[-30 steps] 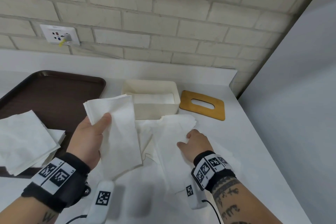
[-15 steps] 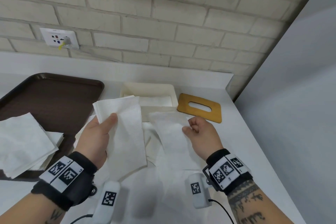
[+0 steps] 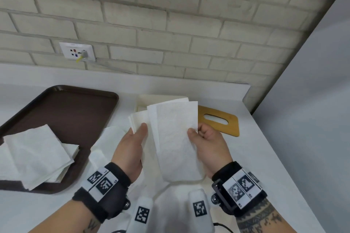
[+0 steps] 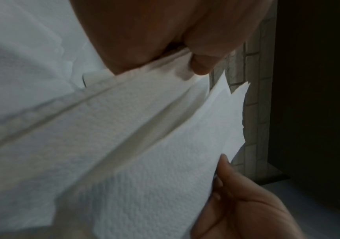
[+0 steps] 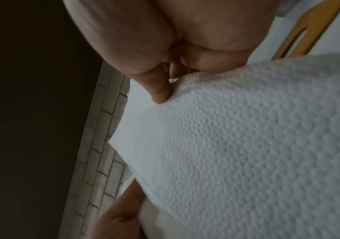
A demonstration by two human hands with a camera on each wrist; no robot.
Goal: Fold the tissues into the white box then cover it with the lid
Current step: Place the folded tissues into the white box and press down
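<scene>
At the far left, a dark brown tray (image 3: 62, 111) lies on the white counter (image 3: 265, 157), its near left part covered by a stack of tissues (image 3: 36, 155) that overhangs the tray's left and front rims; the far half of the tray is bare. More loose tissues (image 3: 106, 143) lie flat on the counter between the tray and the hands.

The left hand (image 3: 130, 149) pinches a folded tissue (image 3: 137, 119) at its left edge, thumb on top (fingers hidden behind the paper). Just right of it, the right hand (image 3: 208, 149) grips a second folded tissue (image 3: 174, 138) by its right edge, thumb in front and fingers curled behind. The 2 tissues overlap, held upright above the counter.

Behind them the white box (image 3: 142, 100) shows only its left rim and far corner. The wooden lid (image 3: 227, 119), with an oval slot, lies flat just right of the box, near the counter's right edge.

A pale brick wall (image 3: 170, 24) runs along the back with an outlet (image 3: 77, 51); a plain grey wall (image 3: 312, 100) closes the right side.
</scene>
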